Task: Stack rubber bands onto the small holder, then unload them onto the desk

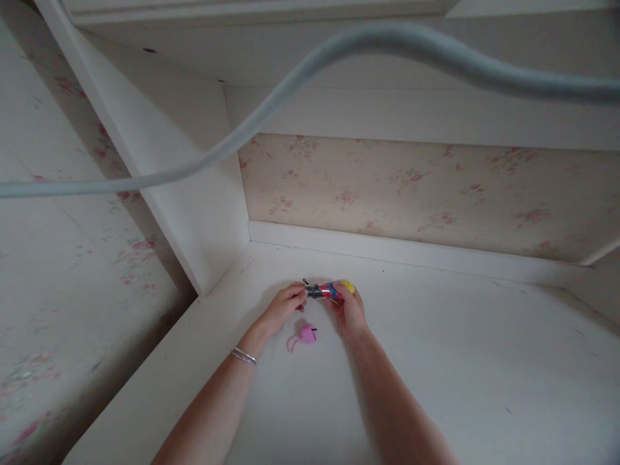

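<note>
Both hands are on a small tube-shaped thing [323, 291], black at its left end, red and blue along the middle and yellow at its right end; its exact kind does not show. My left hand [285, 305] pinches the black end, with a thin dark loop sticking up beside the fingers. Around the blue and yellow end, my right hand [349, 310] is closed, thumb on top. Between my forearms a small pink object [307, 334] with a thin pink strand and a dark tip lies on the white desktop [310, 400].
A thick pale cable [271, 110] crosses close in front of the camera. White side panel [194, 161] and overhead shelf [339, 13] frame the desktop. Flowered wallpaper [387, 187] covers the back, and a gap runs along the desktop's left edge.
</note>
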### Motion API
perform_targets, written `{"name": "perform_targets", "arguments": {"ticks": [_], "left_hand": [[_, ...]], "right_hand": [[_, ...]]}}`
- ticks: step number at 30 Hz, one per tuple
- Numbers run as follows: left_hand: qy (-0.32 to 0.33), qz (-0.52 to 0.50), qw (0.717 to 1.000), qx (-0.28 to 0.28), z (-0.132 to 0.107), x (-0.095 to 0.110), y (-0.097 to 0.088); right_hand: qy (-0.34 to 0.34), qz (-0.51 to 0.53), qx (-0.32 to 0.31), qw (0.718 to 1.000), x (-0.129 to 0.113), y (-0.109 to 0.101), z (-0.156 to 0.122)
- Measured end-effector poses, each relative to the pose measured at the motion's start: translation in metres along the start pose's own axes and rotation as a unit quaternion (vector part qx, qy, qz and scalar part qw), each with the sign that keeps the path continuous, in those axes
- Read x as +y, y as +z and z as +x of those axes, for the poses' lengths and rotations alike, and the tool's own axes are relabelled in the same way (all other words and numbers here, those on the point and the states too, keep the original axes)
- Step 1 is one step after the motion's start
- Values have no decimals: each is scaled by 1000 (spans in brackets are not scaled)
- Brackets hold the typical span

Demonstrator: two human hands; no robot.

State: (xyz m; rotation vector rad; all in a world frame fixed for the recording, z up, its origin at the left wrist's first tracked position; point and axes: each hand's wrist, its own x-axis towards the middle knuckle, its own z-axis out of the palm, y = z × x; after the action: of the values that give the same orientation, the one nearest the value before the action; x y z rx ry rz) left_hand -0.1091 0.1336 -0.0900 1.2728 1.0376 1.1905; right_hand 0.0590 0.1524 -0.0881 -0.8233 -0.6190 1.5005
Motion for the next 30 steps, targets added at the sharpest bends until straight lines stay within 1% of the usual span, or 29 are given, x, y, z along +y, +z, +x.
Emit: {"name": "perform_targets", "arguments": {"ticks": [6, 15, 20, 23, 26, 30], "left_hand": [[12, 26, 998, 48, 3, -7, 1], [13, 2, 993, 113, 3, -7, 6], [-6, -21, 984, 176, 7, -10, 2], [-19, -11, 979, 205, 9, -11, 1], [-26, 14, 976, 214, 8, -10, 2], [-27, 34, 977, 209, 6, -8, 5]], "right_hand": [[-6, 2, 21, 1000, -1, 1, 0], [-32, -6, 31, 999, 3, 1, 0], [-58, 14, 74, 995, -2, -7, 6], [-67, 12, 95, 993, -4, -8, 7], [-83, -8, 94, 992, -2, -6, 6], [-89, -27, 82, 992, 0, -4, 3]]}}
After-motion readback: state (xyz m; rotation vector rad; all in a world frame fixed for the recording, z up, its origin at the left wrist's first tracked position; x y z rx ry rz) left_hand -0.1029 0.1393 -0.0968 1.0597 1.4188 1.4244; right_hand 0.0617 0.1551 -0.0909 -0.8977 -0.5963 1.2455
